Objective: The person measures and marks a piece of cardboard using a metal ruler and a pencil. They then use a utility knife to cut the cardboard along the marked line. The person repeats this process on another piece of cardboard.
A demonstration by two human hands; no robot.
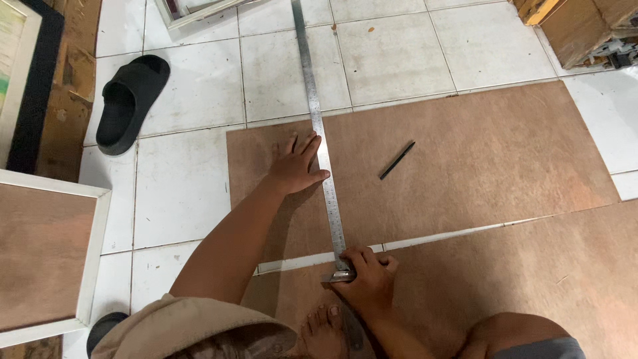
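A long steel ruler [318, 126] lies across a brown plywood sheet [478, 159] on the tiled floor. My left hand [296, 163] presses flat on the sheet, fingers spread, its thumb against the ruler's left edge. My right hand [365, 279] is closed around a small metal cutter [340, 275] at the ruler's near end, by the sheet's front edge. A black pen [397, 160] rests on the sheet to the right of the ruler. My bare foot [323, 329] stands on a second plywood sheet [531, 266] nearer to me.
A black slipper [129, 100] lies on the white tiles [392, 53] at the upper left. A white-framed board [46, 256] sits at the left edge, another frame [20, 80] beyond it. Wooden boxes [578, 26] stand at the top right.
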